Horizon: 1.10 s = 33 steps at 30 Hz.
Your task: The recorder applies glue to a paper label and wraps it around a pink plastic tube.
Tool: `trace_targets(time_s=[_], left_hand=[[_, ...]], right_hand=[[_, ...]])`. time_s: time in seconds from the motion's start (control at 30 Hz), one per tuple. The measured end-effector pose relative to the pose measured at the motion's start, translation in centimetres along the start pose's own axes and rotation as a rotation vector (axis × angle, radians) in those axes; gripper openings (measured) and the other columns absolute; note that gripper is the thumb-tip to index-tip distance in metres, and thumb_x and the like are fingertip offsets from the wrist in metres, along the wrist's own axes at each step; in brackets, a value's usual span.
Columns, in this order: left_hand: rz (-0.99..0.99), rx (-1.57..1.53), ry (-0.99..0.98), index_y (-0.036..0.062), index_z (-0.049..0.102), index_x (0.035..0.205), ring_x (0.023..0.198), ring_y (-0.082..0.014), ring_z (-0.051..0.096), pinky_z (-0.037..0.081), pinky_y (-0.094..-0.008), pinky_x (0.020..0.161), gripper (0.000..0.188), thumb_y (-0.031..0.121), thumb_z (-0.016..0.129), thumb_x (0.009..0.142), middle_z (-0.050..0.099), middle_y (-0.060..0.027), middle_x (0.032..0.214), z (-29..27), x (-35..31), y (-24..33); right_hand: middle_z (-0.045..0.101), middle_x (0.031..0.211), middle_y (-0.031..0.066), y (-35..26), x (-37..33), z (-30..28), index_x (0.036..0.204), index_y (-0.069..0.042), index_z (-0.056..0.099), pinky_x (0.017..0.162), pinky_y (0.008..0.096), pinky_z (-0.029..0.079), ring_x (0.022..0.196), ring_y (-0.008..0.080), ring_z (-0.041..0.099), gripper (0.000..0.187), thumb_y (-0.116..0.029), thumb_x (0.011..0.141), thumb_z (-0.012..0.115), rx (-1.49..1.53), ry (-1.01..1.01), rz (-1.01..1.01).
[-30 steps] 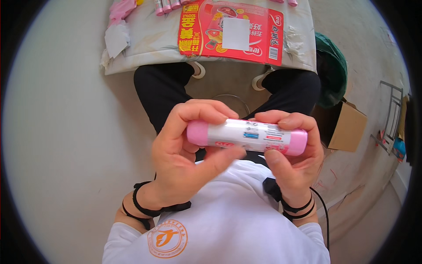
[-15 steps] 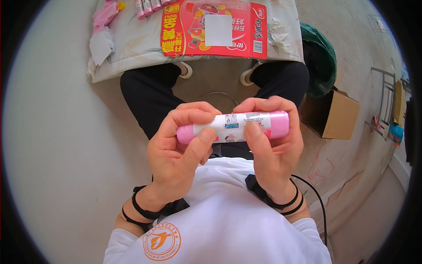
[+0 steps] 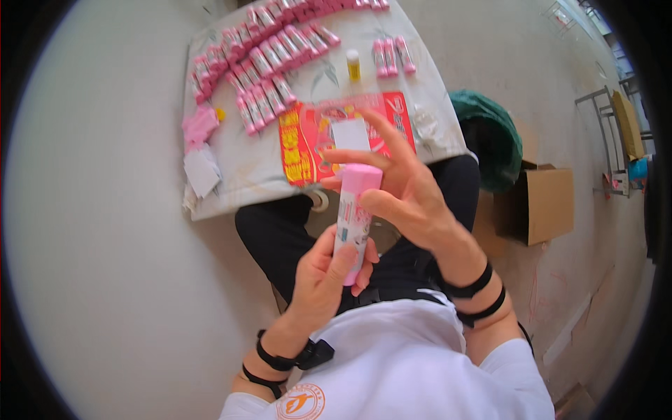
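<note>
My left hand (image 3: 320, 276) is closed around the lower half of a pink tube (image 3: 355, 222) with a white printed label, held upright above my lap. My right hand (image 3: 409, 192) is open at the tube's upper end, its fingers spread over the top and the thumb against or very close to its side. Beyond it, a blank white paper piece (image 3: 349, 135) lies on a red and yellow printed cardboard sheet (image 3: 294, 140) on the table, partly hidden by my right fingers.
Several similar pink tubes (image 3: 269, 59) stand in rows across the table (image 3: 241, 168); a few more (image 3: 392, 57) lie right. Nearby are a white-capped yellow bottle (image 3: 353, 66), white papers (image 3: 201, 173) and a pink crumpled piece (image 3: 201, 126). A green-lined bin (image 3: 500, 122) and cardboard box (image 3: 549, 206) stand right.
The pink tube has turned from lying level between both hands to upright. My right hand has let go and spread its fingers; the left keeps hold. The view now takes in more of the table.
</note>
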<state>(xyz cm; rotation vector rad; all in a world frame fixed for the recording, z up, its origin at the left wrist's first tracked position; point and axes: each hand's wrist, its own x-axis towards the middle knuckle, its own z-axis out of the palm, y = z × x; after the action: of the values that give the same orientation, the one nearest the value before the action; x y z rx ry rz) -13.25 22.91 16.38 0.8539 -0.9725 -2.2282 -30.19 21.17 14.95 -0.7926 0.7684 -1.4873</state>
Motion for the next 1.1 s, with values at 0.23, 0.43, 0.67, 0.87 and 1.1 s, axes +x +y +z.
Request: trace_targets(time_s=[0.23,0.43,0.67,0.87,1.1], left_hand=[[0.253,0.261,0.16,-0.0028,0.033,0.139,0.073,-0.0059,0.052,0.042,-0.0194,0.06,0.043,0.021,0.035,0.103,0.056,-0.0063,0.106,2.7,-1.3,-0.4],[0.545,0.705,0.165,-0.0062,0.024,0.143,0.092,-0.0063,0.053,0.043,-0.0204,0.078,0.046,0.015,0.03,0.102,0.053,-0.0071,0.12,1.7,-0.5,-0.4],[0.399,0.594,0.153,-0.0062,0.028,0.141,0.085,-0.006,0.051,0.042,-0.0212,0.072,0.044,0.015,0.031,0.102,0.055,-0.0058,0.112,1.0,-0.1,-0.4],[0.241,0.008,0.054,-0.0023,0.036,0.136,0.075,-0.0064,0.047,0.037,-0.0192,0.064,0.042,0.023,0.031,0.103,0.052,-0.0017,0.095,1.7,0.2,0.8],[0.456,0.616,0.183,-0.0051,0.029,0.141,0.095,-0.0106,0.054,0.044,-0.0232,0.08,0.046,0.02,0.031,0.103,0.056,-0.0078,0.113,2.3,-0.6,0.5]], right_hand=[[0.061,0.098,0.0102,-1.0,-2.6,5.5,0.14,0.002,0.031,0.076,0.0241,0.048,0.086,0.0125,0.059,0.047,-0.018,0.1,0.041,-0.361,0.201,-0.138],[0.06,0.079,0.004,-1.1,-1.7,6.6,0.133,0.002,0.042,0.063,0.0223,0.047,0.067,0.0078,0.055,0.039,-0.019,0.101,0.036,-0.569,0.268,-0.197],[0.06,0.078,0.0047,-0.4,-0.3,5.4,0.133,0.002,0.043,0.062,0.0225,0.048,0.065,0.0088,0.056,0.04,-0.021,0.102,0.034,-0.424,0.216,-0.077],[0.06,0.091,0.0077,-0.3,-0.7,5.1,0.145,0.003,0.022,0.081,0.0293,0.05,0.079,0.0114,0.058,0.052,-0.01,0.097,0.039,-0.324,0.116,-0.244],[0.062,0.085,0.0084,-1.1,-1.3,5.9,0.143,0.005,0.025,0.074,0.0267,0.05,0.076,0.0126,0.06,0.052,-0.008,0.095,0.041,-0.565,0.123,-0.247]])
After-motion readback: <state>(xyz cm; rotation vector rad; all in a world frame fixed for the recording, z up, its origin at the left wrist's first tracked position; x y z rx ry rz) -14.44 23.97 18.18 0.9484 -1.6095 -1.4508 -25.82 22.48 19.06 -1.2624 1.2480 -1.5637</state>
